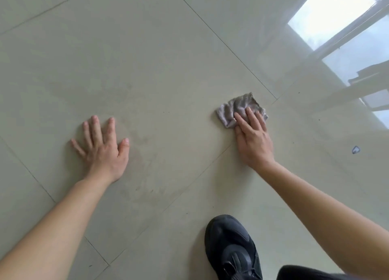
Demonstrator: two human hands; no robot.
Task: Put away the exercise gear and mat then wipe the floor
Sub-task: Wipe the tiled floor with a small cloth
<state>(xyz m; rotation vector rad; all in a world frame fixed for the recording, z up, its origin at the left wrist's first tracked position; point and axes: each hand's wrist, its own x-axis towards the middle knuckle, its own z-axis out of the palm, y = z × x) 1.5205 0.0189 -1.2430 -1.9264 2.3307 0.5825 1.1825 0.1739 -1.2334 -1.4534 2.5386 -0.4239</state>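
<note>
Floor (157, 58): pale glossy tiles fill the whole view, divided by thin grout lines (221, 39) running diagonally. Faint dull smears are noted on the tile in the middle, between the two hands.

Reflection (336, 23): a bright window with dark frame bars is mirrored in the gloss at far right.

Forearms: both are bare and are extended from the near edge toward the middle of the scene.

Shoe (231, 248): one black shoe is planted on the floor at near right, with a dark trouser leg (305, 273) at the near edge beside it.

Left hand (103, 147): laid palm down on the bare tile at left, fingers straight and spread apart, thumb out to the right. Nothing is held.

Right hand (252, 138): laid palm down at right of centre, fingers straight and close together, pressed flat onto the near part of the cloth. The fingers are not curled round it.

Cloth (233, 108): a small grey, crumpled rag is spread on the floor just near a tile corner, its far left part showing past the fingertips.

Mark (356, 149): a small dark-outlined speck is seen on the tile at right, well apart from the cloth; what it is cannot be told.
</note>
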